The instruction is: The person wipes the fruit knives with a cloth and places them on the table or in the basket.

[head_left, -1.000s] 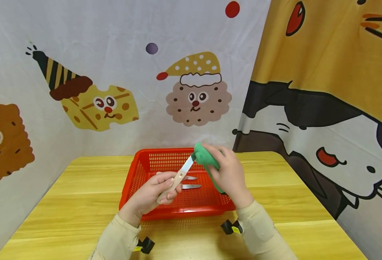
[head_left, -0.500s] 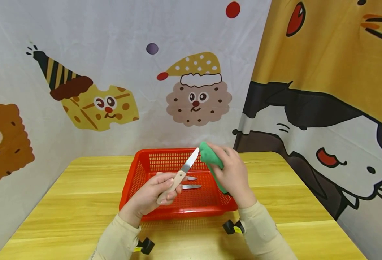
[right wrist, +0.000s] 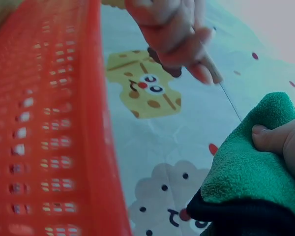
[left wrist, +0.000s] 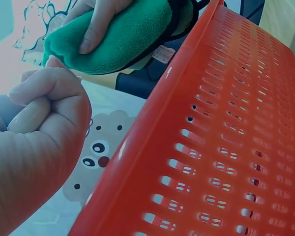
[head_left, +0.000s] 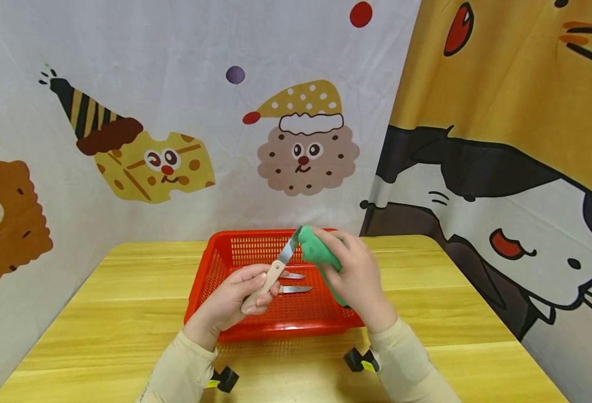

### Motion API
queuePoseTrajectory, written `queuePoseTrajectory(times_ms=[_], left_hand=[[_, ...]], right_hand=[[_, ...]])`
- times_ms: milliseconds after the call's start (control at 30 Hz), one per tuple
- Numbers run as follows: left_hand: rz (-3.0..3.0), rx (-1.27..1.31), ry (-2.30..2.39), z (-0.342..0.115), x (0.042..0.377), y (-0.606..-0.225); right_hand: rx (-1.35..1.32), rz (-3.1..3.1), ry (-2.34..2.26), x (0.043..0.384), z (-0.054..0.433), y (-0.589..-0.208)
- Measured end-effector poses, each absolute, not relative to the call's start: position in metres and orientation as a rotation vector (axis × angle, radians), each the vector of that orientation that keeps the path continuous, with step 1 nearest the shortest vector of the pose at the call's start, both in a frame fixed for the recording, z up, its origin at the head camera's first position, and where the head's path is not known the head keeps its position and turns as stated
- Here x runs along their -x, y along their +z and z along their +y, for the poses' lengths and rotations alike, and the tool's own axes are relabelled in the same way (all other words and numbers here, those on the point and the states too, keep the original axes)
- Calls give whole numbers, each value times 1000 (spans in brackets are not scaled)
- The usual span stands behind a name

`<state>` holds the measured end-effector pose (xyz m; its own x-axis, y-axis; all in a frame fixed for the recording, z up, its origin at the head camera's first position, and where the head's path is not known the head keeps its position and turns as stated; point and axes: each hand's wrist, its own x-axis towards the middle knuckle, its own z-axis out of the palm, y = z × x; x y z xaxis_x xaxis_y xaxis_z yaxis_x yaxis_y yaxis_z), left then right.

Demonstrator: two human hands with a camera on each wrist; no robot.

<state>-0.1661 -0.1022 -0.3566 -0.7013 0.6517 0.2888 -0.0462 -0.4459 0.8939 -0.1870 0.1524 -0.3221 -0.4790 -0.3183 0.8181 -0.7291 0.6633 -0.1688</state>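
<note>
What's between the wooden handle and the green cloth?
The shiny knife blade: it runs from the wooden handle to the green cloth. The head view shows it plainly; in the right wrist view it's a thin line.

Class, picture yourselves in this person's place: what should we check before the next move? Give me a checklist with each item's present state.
1. Left hand holds the knife by its handle: ok.
2. Right hand grips the green cloth: ok.
3. Cloth lies between the right hand and the blade: ok.
4. Blade clean and dry all over: cannot tell; the cloth is at its tip end.
5. Two other knives fully visible in the red basket: not ok; their blades show, but the left hand hides the handles.
</note>
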Motion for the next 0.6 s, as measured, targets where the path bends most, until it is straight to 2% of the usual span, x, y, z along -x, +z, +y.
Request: queuePoseTrajectory(times_ms=[600], left_hand=[[1299,-953,2177,-101,169,-357]], right_hand=[[-958,-2149,582,175,132,-332]])
